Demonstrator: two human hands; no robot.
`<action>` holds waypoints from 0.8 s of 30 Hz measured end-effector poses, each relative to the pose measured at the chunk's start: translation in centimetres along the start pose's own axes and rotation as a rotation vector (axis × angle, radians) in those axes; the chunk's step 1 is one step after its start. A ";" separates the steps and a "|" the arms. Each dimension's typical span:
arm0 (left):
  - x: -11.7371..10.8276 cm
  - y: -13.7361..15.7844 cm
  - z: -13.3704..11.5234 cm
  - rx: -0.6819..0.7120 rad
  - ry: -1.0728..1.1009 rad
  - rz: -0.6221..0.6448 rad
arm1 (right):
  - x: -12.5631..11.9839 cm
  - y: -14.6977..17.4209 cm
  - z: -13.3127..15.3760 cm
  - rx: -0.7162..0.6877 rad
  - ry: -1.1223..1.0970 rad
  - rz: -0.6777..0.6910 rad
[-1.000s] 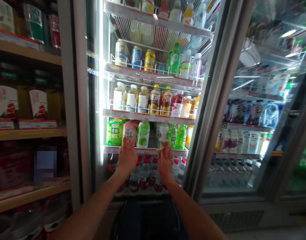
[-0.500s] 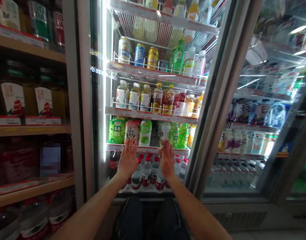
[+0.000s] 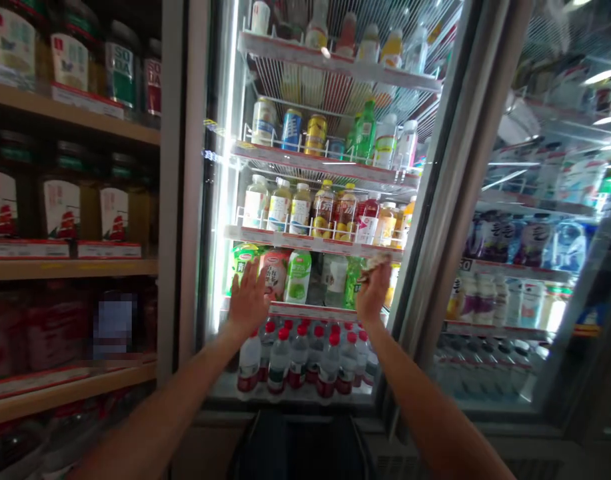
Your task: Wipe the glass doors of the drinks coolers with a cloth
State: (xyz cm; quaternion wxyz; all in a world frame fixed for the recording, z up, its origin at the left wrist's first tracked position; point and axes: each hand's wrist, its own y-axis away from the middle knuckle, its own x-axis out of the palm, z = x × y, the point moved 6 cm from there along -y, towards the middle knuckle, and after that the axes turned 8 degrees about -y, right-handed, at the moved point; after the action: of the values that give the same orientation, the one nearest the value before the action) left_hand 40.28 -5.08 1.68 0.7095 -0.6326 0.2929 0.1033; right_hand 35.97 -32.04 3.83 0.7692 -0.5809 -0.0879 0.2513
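An upright display refrigerator (image 3: 305, 407) is lit by a bright vertical light strip (image 3: 228, 100) along its left inner edge and fitted with white wire racks (image 3: 310, 83). Its opening is bordered by a metal frame (image 3: 460, 207). On the left, dim shelving with wooden boards (image 3: 60, 269) is lined with red-and-white price labels (image 3: 28, 249). On the right, white light reflections (image 3: 600, 77) are seen in the glass of a neighbouring refrigerator (image 3: 515, 271).

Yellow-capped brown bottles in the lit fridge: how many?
2: the left bottle and the right bottle, side by side mid-shelf, left of a pink-labelled bottle. More may be hidden behind.
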 end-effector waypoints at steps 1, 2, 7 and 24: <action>-0.3 -0.7 -0.4 0.020 -0.002 -0.001 | 1.6 0.5 1.5 -0.066 -0.005 0.062; -0.6 -1.2 -0.8 0.045 -0.006 0.002 | 3.1 1.1 2.9 -0.152 0.001 0.133; -0.8 -2.0 -0.5 0.046 -0.042 0.007 | 2.5 1.0 2.4 -0.420 0.163 0.182; -1.3 -3.3 1.4 -0.052 -0.101 -0.010 | -2.4 -4.2 -1.5 -0.137 0.394 -0.141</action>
State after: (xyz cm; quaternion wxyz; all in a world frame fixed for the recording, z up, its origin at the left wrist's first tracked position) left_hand 41.34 -4.04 5.16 0.7070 -0.6465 0.2507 0.1390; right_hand 35.74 -35.36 7.71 0.7461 -0.6620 0.0068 0.0719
